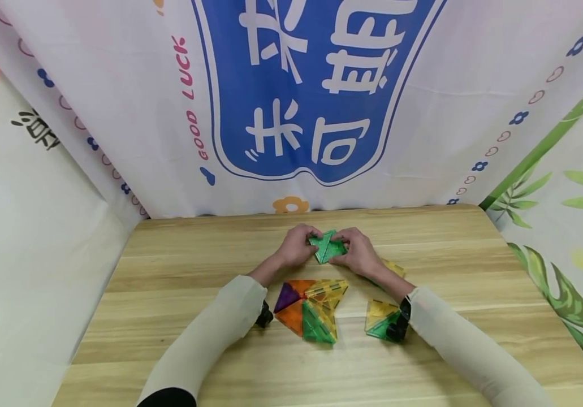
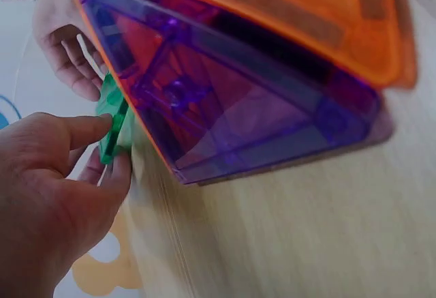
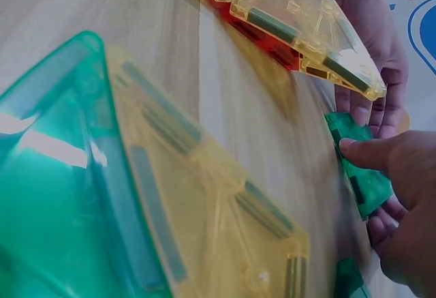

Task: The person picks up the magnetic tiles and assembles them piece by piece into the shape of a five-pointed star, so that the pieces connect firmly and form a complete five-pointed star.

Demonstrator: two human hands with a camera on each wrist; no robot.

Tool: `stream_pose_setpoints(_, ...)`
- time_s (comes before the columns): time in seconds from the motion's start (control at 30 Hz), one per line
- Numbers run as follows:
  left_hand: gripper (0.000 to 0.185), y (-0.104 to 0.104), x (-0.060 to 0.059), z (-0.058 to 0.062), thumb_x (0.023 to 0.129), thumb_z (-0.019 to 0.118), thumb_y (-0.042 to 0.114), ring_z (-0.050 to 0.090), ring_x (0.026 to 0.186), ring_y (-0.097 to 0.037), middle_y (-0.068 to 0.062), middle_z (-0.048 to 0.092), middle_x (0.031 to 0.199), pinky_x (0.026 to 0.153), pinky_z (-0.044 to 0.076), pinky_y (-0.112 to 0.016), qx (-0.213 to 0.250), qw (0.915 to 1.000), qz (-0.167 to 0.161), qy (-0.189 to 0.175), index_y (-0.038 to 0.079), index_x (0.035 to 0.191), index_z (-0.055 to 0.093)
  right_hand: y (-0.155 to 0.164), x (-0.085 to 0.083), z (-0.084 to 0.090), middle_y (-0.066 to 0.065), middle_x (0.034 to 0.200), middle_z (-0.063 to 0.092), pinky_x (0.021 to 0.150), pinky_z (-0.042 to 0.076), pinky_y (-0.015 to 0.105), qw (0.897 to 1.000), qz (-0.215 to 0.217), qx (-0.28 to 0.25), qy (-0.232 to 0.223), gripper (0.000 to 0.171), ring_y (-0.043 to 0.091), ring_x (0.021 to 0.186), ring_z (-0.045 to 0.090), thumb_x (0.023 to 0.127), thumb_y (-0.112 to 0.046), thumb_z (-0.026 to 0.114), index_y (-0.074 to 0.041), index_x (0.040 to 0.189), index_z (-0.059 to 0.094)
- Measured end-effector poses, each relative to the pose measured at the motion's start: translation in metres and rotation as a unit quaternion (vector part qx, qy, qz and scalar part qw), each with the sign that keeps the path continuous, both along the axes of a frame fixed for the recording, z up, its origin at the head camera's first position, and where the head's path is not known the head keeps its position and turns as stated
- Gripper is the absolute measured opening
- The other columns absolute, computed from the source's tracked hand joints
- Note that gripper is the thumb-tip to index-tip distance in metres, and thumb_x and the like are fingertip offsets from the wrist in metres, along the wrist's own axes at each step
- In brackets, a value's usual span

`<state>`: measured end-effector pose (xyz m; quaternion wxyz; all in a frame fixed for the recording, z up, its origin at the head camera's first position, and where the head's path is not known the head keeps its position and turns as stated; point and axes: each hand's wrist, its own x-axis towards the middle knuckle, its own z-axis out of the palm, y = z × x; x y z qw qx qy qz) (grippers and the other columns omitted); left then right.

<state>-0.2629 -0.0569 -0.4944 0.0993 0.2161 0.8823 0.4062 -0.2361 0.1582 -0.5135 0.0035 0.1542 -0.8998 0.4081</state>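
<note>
Both hands meet over green triangular magnetic tiles [image 1: 327, 246] near the middle of the wooden table [image 1: 179, 265]. My left hand [image 1: 298, 245] pinches the green tiles [image 2: 109, 124] from the left with thumb and fingers. From the right, my right hand [image 1: 356, 251] pinches the same green tiles [image 3: 361, 165], thumb on top. A cluster of purple, orange, yellow and green triangle tiles [image 1: 311, 308] lies just in front of the hands; its purple tile [image 2: 225, 100] fills the left wrist view.
A smaller yellow and green tile group [image 1: 381, 319] lies by my right forearm, and one yellow tile [image 1: 394, 268] peeks out beside the right wrist. Printed cloth backdrops [image 1: 316, 102] wall in the table's back and sides.
</note>
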Motion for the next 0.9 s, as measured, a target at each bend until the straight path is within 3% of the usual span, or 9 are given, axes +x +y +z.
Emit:
stream_pose_setpoints(0.1, 0.023, -0.002, 0.001, 0.0, 0.097, 0.07, -0.005, 0.063, 0.115, -0.029, -0.013, 0.069, 0.128, 0.098, 0.054, -0.041, 0.028, 0.999, 0.022, -0.027, 0.003, 0.119, 0.076, 0.0, 0.0, -0.002, 0.019, 0.131, 0.059, 0.095, 0.058, 0.049, 1.0, 0.013, -0.018, 0.012, 0.049, 0.035, 0.113, 0.063, 0.077, -0.009, 0.096, -0.001, 0.121, 0.074)
stream_pose_setpoints(0.23, 0.023, -0.006, 0.002, -0.002, 0.098, 0.07, -0.003, 0.064, 0.11, -0.025, -0.009, 0.071, 0.127, 0.092, 0.055, -0.036, 0.057, 0.9952, 0.045, -0.066, 0.008, 0.116, 0.078, 0.002, -0.002, -0.004, 0.018, 0.13, 0.059, 0.087, 0.057, 0.041, 0.998, 0.028, -0.041, 0.025, 0.047, 0.031, 0.104, 0.063, 0.078, -0.003, 0.094, -0.001, 0.121, 0.074)
stream_pose_setpoints(0.4, 0.025, -0.013, 0.006, -0.001, 0.099, 0.068, -0.003, 0.067, 0.115, -0.026, -0.01, 0.072, 0.127, 0.097, 0.058, -0.039, 0.103, 0.9881, 0.057, -0.099, 0.009, 0.117, 0.079, 0.005, -0.003, -0.004, 0.017, 0.131, 0.064, 0.088, 0.056, 0.037, 0.997, 0.035, -0.073, -0.001, 0.042, 0.03, 0.106, 0.064, 0.084, 0.0, 0.088, -0.003, 0.124, 0.074)
stream_pose_setpoints(0.5, 0.024, -0.017, 0.009, 0.001, 0.099, 0.069, -0.001, 0.067, 0.119, -0.026, -0.009, 0.072, 0.129, 0.101, 0.057, -0.039, 0.122, 0.9854, 0.057, -0.105, 0.009, 0.119, 0.079, 0.005, -0.004, 0.0, 0.018, 0.132, 0.065, 0.095, 0.058, 0.04, 0.992, 0.043, -0.11, -0.032, 0.038, 0.033, 0.114, 0.065, 0.088, 0.003, 0.082, -0.002, 0.125, 0.073)
stream_pose_setpoints(0.6, 0.023, -0.022, 0.014, 0.004, 0.099, 0.071, 0.001, 0.068, 0.116, -0.025, -0.008, 0.072, 0.129, 0.096, 0.058, -0.037, 0.138, 0.9828, 0.059, -0.107, 0.01, 0.119, 0.079, 0.004, -0.004, 0.005, 0.019, 0.134, 0.064, 0.099, 0.059, 0.04, 0.985, 0.057, -0.152, -0.057, 0.037, 0.035, 0.119, 0.064, 0.09, 0.007, 0.079, 0.0, 0.126, 0.072)
stream_pose_setpoints(0.73, 0.023, -0.03, 0.022, 0.006, 0.099, 0.072, 0.001, 0.069, 0.111, -0.024, -0.008, 0.073, 0.128, 0.088, 0.059, -0.033, 0.163, 0.9787, 0.062, -0.109, 0.009, 0.119, 0.078, 0.0, -0.002, 0.009, 0.02, 0.134, 0.063, 0.095, 0.059, 0.033, 0.977, 0.078, -0.184, -0.073, 0.038, 0.036, 0.119, 0.064, 0.09, 0.009, 0.077, 0.001, 0.127, 0.07)
stream_pose_setpoints(0.9, 0.024, -0.042, 0.035, 0.012, 0.098, 0.07, -0.003, 0.07, 0.113, -0.028, -0.014, 0.072, 0.129, 0.091, 0.06, -0.037, 0.19, 0.9742, 0.057, -0.107, 0.002, 0.121, 0.076, -0.007, 0.002, 0.017, 0.022, 0.134, 0.063, 0.091, 0.06, 0.028, 0.968, 0.104, -0.206, -0.094, 0.039, 0.038, 0.118, 0.065, 0.09, 0.01, 0.077, 0.003, 0.128, 0.07)
